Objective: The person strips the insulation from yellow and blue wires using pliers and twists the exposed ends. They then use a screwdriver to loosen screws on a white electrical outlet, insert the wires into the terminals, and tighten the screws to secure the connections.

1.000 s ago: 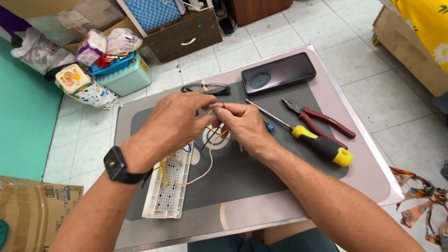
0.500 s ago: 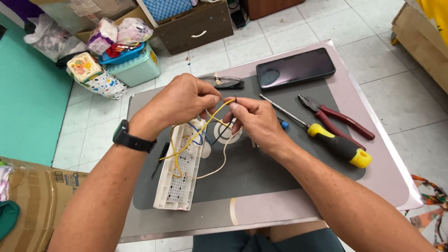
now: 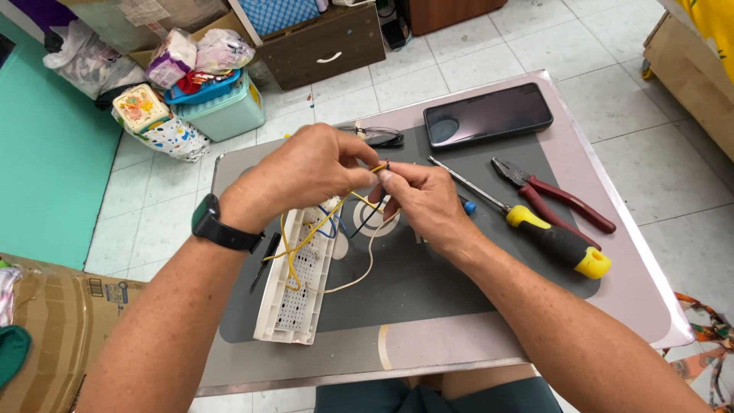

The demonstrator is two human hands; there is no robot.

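both hands lifted slightly since earlier, wire ends raised. left hand and right hand pinch thin yellow wire tips together above white perforated breadboard on grey mat. teal plastic bin on floor holds wrapped packets. black phone, red-handled pliers, yellow-black screwdriver lie right, well apart.

A dark, blank phone screen lies flat at the counter's far edge — a rounded black rectangle. On the floor lower left sits a brown cardboard box bearing a small printed label.
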